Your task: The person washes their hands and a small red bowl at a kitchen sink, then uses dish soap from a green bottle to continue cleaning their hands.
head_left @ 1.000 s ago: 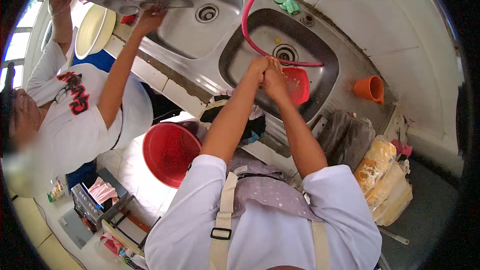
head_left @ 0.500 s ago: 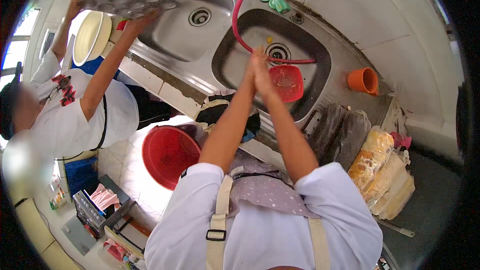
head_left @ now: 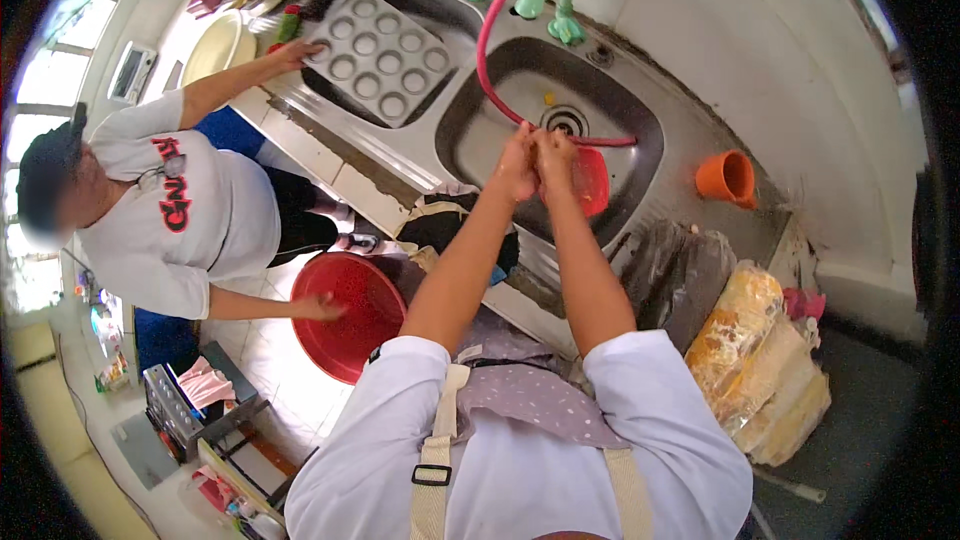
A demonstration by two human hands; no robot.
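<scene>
My left hand and my right hand are side by side, touching, over the near part of the right sink basin. Both have curled fingers; whatever lies inside them, if anything, is hidden. Just beyond my fingertips runs a red hose, which comes down from the green tap and ends at the right of the basin. A red plastic container sits in the basin, partly behind my right hand. The drain shows past my hands, with a small yellow scrap near it.
An orange cup lies tipped on the right counter. Nearer are dark plastic bags and wrapped yellowish loaf-like packages. At left, a co-worker touches a muffin tin over the left basin; a red bucket stands on the floor.
The co-worker has lowered the muffin tin onto the left basin, and one hand now reaches over the bucket. My hands have gone from palms pressed together to curled side by side.
</scene>
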